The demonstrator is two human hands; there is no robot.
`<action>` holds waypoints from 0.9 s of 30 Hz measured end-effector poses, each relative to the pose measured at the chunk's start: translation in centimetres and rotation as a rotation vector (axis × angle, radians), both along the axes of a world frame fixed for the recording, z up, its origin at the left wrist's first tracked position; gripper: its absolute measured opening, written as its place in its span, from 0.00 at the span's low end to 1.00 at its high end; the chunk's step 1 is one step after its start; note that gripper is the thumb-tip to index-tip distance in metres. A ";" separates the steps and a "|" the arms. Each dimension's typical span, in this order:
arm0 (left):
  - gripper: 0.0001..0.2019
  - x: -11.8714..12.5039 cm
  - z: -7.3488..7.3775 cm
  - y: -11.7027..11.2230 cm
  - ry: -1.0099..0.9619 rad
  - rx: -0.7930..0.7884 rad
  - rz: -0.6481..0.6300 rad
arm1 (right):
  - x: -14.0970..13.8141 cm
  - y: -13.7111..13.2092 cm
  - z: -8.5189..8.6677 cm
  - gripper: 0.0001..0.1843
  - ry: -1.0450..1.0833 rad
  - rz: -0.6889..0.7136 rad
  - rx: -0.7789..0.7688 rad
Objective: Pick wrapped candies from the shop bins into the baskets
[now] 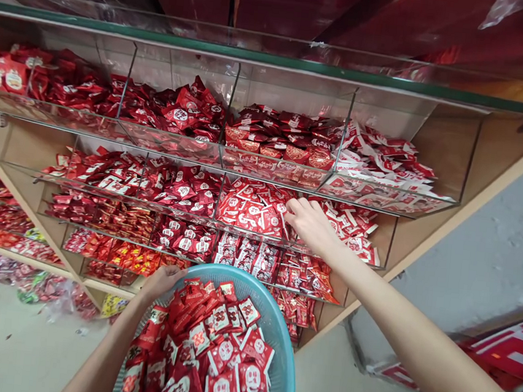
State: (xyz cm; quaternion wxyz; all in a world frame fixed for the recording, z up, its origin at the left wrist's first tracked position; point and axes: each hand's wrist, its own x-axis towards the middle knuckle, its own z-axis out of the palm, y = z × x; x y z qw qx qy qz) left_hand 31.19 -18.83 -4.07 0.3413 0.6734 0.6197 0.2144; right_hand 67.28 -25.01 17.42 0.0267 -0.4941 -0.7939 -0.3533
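Observation:
My left hand [163,283] grips the rim of a round, light-blue plastic basket [289,371], at its upper left side. Inside the basket lies a heap of small red and white candy packets [228,353], some printed with Chinese characters. My right hand [310,224] reaches into a shelf compartment, its fingers curled together at the right edge of a pile of red and white packets [253,207]. Whatever its fingertips hold is too hidden to make out. More red and white packets [355,229] lie just right of this hand.
Glass-fronted shelves [275,55] with clear dividers rise in tiers, filled with red packets [186,112]. A wooden side panel [428,237] bounds them at the right, beside a grey wall [482,254]. Bagged sweets [36,279] stand low at the left above the pale floor [11,344].

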 end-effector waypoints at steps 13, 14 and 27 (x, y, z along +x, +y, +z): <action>0.24 0.9 0.1 0.3 0.060 0.003 -0.007 | 0.2 -2.1 0.8 0.08 0.581 0.038 0.009; 0.24 0.9 0.1 0.4 0.054 0.005 -0.012 | 0.3 -2.2 0.5 0.07 0.755 0.069 -0.043; 0.24 1.3 0.5 0.2 0.005 0.003 -0.032 | -1.2 -3.9 -5.0 0.08 1.738 0.081 -0.731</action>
